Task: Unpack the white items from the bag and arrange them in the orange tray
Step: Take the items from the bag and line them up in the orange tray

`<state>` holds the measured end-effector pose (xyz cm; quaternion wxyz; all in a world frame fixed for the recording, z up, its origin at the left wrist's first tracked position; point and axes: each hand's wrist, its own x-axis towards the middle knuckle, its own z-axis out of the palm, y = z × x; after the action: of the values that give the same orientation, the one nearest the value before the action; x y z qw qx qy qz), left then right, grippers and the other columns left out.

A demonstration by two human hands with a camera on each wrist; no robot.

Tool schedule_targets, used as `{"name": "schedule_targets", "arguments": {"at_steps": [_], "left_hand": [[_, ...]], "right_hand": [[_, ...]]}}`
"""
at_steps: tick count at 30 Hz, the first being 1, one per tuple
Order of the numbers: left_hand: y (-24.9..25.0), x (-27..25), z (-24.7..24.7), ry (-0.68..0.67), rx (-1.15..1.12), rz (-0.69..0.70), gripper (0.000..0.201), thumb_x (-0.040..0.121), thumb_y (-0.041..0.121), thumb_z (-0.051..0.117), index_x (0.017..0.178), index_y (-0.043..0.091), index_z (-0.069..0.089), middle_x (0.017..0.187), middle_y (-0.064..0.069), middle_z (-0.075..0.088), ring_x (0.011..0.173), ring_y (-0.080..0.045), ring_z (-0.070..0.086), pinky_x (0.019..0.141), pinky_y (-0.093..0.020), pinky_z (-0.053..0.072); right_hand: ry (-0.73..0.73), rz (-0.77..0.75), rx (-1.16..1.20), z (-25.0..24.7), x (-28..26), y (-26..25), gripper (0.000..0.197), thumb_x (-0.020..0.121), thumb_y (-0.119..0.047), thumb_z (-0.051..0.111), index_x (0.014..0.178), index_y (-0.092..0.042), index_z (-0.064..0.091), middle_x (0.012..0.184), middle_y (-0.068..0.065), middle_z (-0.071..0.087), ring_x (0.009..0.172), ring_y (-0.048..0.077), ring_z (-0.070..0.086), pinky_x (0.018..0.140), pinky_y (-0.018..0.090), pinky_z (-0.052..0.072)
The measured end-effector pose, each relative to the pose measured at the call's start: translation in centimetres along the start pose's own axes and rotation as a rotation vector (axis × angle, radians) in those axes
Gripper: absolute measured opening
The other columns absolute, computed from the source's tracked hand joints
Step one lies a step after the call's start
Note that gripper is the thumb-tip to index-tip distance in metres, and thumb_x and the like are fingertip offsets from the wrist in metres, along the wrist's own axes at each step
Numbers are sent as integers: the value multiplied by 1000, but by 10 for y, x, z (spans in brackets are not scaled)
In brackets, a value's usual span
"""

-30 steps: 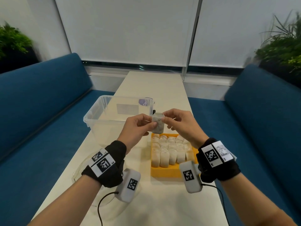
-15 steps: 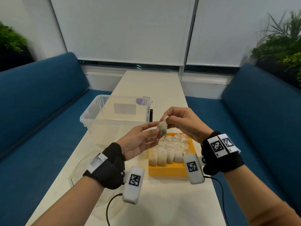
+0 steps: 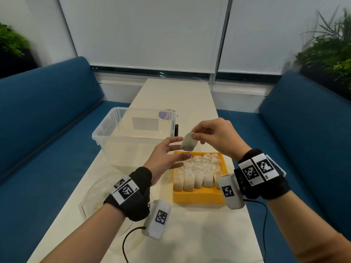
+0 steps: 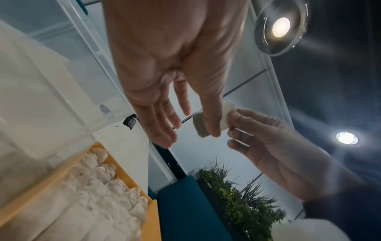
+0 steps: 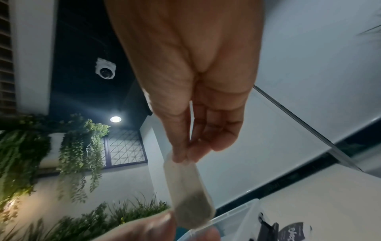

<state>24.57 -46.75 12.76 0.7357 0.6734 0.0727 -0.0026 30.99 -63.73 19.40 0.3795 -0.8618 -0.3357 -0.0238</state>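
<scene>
A small white sachet [image 3: 188,142] with dark contents hangs over the far end of the orange tray [image 3: 199,198]. My right hand [image 3: 194,134] pinches its top corner between thumb and forefinger, as the right wrist view shows: right hand [image 5: 184,159], sachet [image 5: 190,197]. Just left of it my left hand [image 3: 177,149] is held with straight fingers and the palm turned inward. In the left wrist view the left hand's [image 4: 186,125] thumb crosses in front of the sachet [image 4: 226,109]. Rows of several white sachets [image 3: 197,174] fill the tray.
A clear plastic bin [image 3: 131,141] stands left of and behind the tray. A crumpled clear bag [image 3: 95,196] lies on the white table [image 3: 199,234] at the near left. Blue sofas [image 3: 47,130] flank the narrow table on both sides.
One second ago both hands pinched the sachet. My left hand has let go and straightened its fingers; the right hand alone holds the sachet, now a little further right.
</scene>
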Motion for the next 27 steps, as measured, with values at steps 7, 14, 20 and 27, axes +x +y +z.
{"name": "schedule_targets", "arguments": {"at_steps": [7, 14, 20, 27], "left_hand": [[-17, -1, -14, 63, 158, -84, 36, 86, 10, 70, 121, 15, 59, 113, -5, 64, 91, -17, 66, 76, -27, 57], [-45, -22, -50, 156, 212, -172, 16, 92, 12, 64, 107, 12, 66, 105, -8, 68, 87, -17, 65, 72, -25, 54], [-56, -38, -70, 233, 209, -220, 16, 91, 12, 65, 106, 10, 67, 108, -10, 69, 90, -20, 66, 74, -27, 55], [-50, -46, -80, 270, 185, -198, 15, 90, 13, 66, 105, 12, 68, 107, -11, 69, 91, -20, 67, 73, -26, 55]], "right_hand": [[-102, 82, -151, 7, -2, 18, 15, 91, -17, 61, 100, -13, 72, 87, 0, 68, 74, 11, 59, 69, 17, 46], [-476, 260, -329, 56, -27, 75, 19, 91, -18, 59, 103, -10, 71, 98, 3, 67, 80, 10, 54, 74, 20, 47], [-567, 410, -452, 89, -20, 111, 22, 90, -6, 53, 106, -7, 68, 111, 14, 67, 96, 25, 65, 75, 25, 52], [-513, 447, -465, 100, -2, 124, 25, 91, 0, 48, 109, -3, 66, 114, 15, 64, 103, 28, 61, 77, 25, 46]]}}
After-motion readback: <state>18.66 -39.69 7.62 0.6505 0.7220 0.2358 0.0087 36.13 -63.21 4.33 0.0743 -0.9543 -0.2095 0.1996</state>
